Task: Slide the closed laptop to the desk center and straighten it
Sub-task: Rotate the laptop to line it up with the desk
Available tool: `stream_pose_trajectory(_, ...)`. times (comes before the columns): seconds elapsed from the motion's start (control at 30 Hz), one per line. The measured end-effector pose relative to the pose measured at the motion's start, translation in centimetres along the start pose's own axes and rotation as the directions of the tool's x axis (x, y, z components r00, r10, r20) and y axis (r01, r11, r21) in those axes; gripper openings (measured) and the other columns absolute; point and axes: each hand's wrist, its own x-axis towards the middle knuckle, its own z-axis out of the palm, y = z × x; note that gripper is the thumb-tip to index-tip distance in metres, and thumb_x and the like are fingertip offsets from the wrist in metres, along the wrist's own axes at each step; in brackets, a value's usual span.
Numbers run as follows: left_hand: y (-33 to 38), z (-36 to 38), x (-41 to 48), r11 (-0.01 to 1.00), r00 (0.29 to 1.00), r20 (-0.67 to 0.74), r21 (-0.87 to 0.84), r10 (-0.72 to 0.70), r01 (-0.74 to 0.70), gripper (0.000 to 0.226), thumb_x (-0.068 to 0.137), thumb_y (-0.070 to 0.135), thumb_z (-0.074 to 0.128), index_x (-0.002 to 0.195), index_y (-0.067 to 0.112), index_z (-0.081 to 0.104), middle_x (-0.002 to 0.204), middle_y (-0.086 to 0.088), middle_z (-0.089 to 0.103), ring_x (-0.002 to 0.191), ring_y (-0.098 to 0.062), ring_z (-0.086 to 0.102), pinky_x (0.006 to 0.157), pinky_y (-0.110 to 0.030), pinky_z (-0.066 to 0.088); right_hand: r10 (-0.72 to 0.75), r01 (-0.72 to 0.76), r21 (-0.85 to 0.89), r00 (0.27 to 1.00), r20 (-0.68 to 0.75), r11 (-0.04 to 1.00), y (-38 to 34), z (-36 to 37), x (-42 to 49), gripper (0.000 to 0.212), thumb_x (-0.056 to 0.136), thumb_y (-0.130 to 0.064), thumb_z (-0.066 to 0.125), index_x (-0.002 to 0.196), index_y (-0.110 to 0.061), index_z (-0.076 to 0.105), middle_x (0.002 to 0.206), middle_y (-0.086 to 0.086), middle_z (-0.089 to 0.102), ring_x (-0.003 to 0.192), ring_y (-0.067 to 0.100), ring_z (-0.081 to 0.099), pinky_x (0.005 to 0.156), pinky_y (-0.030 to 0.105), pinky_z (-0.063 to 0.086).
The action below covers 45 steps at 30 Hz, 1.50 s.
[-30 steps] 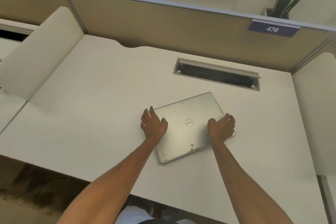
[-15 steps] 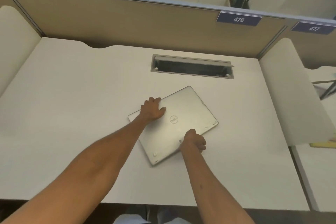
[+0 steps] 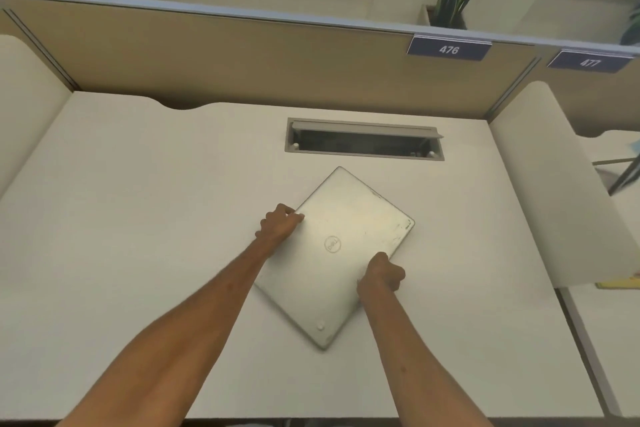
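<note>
A closed silver laptop (image 3: 341,225) lies flat on the white desk (image 3: 145,225), a little right of the desk's middle. It is turned diagonally, one corner pointing at the cable slot and one at me. My left hand (image 3: 278,225) grips its upper left edge, fingers curled over the lid. My right hand (image 3: 381,274) is curled around its lower right edge. Both forearms reach in from the bottom of the view.
A recessed grey cable slot (image 3: 363,140) sits just behind the laptop. A beige partition (image 3: 242,59) with number plates 476 (image 3: 449,49) and 477 closes the back. Curved white dividers (image 3: 554,184) flank the desk. A neighbouring desk shows at far right.
The laptop has turned further counterclockwise, from a slight tilt to a steep diagonal. My right hand moved from the laptop's right side to its lower right edge and curled up.
</note>
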Motion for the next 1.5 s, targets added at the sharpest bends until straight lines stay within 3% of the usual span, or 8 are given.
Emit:
stream_pose_trajectory(0.17, -3.2, 0.5, -1.5, 0.973, 0.999, -0.002, -0.226, -0.049, 0.047, 0.051, 0.105, 0.041, 0.065, 0.145, 0.01, 0.054, 0.154, -0.009, 0.056, 0.145, -0.031, 0.053, 0.121, -0.044, 0.045, -0.103, 0.109, -0.119, 0.993, 0.056, 0.987, -3.7, 0.4, 0.8, 0.042, 0.098, -0.011, 0.058, 0.136, 0.007, 0.056, 0.138, 0.022, 0.063, 0.122, 0.042, 0.067, 0.094, 0.042, 0.053)
stream_pose_trajectory(0.37, -6.4, 3.5, -4.1, 0.912, 0.99, -0.034, -0.394, -0.139, 0.114, 0.039, 0.102, 0.039, 0.068, 0.119, 0.011, 0.048, 0.124, -0.004, 0.054, 0.1, -0.017, 0.054, 0.085, -0.035, 0.042, -0.188, 0.254, -0.309, 0.956, 0.226, 0.917, -7.7, 1.8, 1.7, 0.027, 0.096, -0.009, 0.063, 0.12, 0.002, 0.06, 0.112, 0.013, 0.055, 0.097, 0.028, 0.054, 0.081, 0.033, 0.042)
stream_pose_trajectory(0.67, -6.4, 7.4, -7.3, 0.855, 0.961, -0.117, -0.494, -0.249, 0.161, 0.056, 0.102, 0.038, 0.065, 0.139, 0.001, 0.045, 0.147, -0.014, 0.05, 0.138, -0.039, 0.058, 0.118, -0.054, 0.049, -0.225, 0.392, -0.482, 0.902, 0.368, 0.784, -10.3, 4.4, 0.5, 0.013, 0.096, -0.003, 0.061, 0.102, -0.002, 0.05, 0.105, 0.013, 0.051, 0.093, 0.028, 0.047, 0.08, 0.034, 0.036)
stream_pose_trajectory(1.0, -5.6, 9.1, -8.7, 0.881, 0.945, -0.155, -0.429, -0.289, 0.199, 0.049, 0.105, 0.028, 0.055, 0.143, 0.0, 0.043, 0.151, -0.014, 0.048, 0.139, -0.04, 0.055, 0.115, -0.049, 0.048, -0.363, 0.616, -0.537, 0.782, 0.506, 0.577, -9.7, 5.2, -0.3, 0.019, 0.1, -0.008, 0.058, 0.109, 0.006, 0.068, 0.106, 0.019, 0.063, 0.103, 0.033, 0.06, 0.096, 0.038, 0.054)
stream_pose_trajectory(1.17, -5.9, 9.0, -8.7, 0.911, 0.955, -0.13, -0.356, -0.268, 0.208, 0.048, 0.104, 0.029, 0.053, 0.14, 0.0, 0.042, 0.149, -0.013, 0.051, 0.134, -0.041, 0.059, 0.112, -0.051, 0.052, -0.45, 0.688, -0.526, 0.725, 0.521, 0.5, -9.1, 4.6, -1.2, 0.033, 0.102, -0.003, 0.054, 0.129, 0.007, 0.069, 0.132, 0.021, 0.072, 0.129, 0.04, 0.065, 0.107, 0.042, 0.053)
stream_pose_trajectory(1.33, -6.6, 5.6, -7.4, 0.984, 0.978, -0.149, 0.086, -0.144, 0.158, 0.063, 0.109, 0.054, 0.043, 0.141, 0.001, 0.055, 0.146, -0.02, 0.066, 0.136, -0.043, 0.065, 0.115, -0.047, 0.053, -0.404, 0.666, -0.543, 0.744, 0.533, 0.511, -8.6, 3.4, -1.7, 0.015, 0.095, 0.007, 0.051, 0.103, 0.01, 0.062, 0.098, 0.027, 0.053, 0.092, 0.037, 0.051, 0.079, 0.033, 0.039)
stream_pose_trajectory(1.4, -6.3, 3.0, -6.5, 0.942, 0.979, -0.192, 0.312, -0.064, 0.123, 0.072, 0.112, 0.061, 0.031, 0.137, 0.004, 0.067, 0.141, -0.02, 0.071, 0.136, -0.042, 0.066, 0.114, -0.045, 0.051, -0.408, 0.665, -0.527, 0.744, 0.53, 0.529, -8.1, 2.9, -2.0, 0.034, 0.098, 0.004, 0.051, 0.128, 0.01, 0.064, 0.122, 0.027, 0.063, 0.114, 0.04, 0.062, 0.099, 0.037, 0.05)
stream_pose_trajectory(1.5, -4.7, -0.5, -4.8, 0.87, 0.971, -0.229, 0.49, 0.073, 0.05, 0.068, 0.115, 0.054, 0.028, 0.129, 0.004, 0.072, 0.134, -0.02, 0.074, 0.13, -0.042, 0.069, 0.108, -0.044, 0.052, -0.424, 0.604, -0.512, 0.795, 0.433, 0.611, -6.9, 1.8, -2.6, 0.052, 0.104, -0.005, 0.049, 0.156, -0.007, 0.051, 0.158, 0.011, 0.051, 0.151, 0.033, 0.048, 0.126, 0.042, 0.034)
